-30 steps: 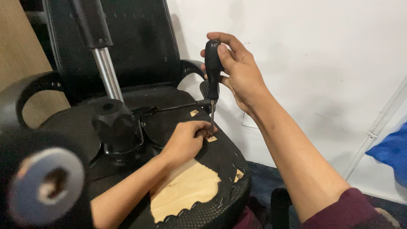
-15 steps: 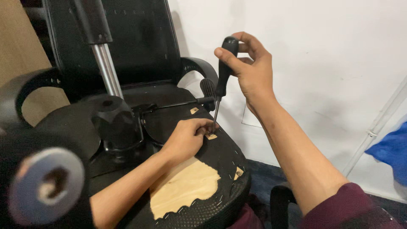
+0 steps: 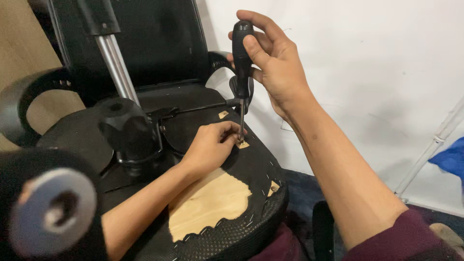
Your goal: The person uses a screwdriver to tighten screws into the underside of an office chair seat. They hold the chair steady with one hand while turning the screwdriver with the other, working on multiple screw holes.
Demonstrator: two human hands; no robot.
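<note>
A white wall (image 3: 367, 63) stands behind an office chair turned upside down, so the bottom of its seat (image 3: 212, 203) faces up. That seat bottom shows bare wood with black cloth stapled round its edge. The silver pole (image 3: 115, 63) and black middle part (image 3: 130, 133) of the chair rise to the left of the screwdriver.

The right hand (image 3: 273, 60) has its fingers wrapped tight round the black handle of the screwdriver (image 3: 241, 58). The tool stands nearly straight up, with its tip down on a small wood patch (image 3: 241, 143) near the seat's far edge. The left hand (image 3: 210, 145) rests on the seat, its fingers pinched close round the thin metal shaft just above the tip. What lies under the tip is too small to see.

To do this well, it looks best to keep the screwdriver upright, push down firmly while turning, and let the left fingers only steady the tip so it does not slip off
</note>
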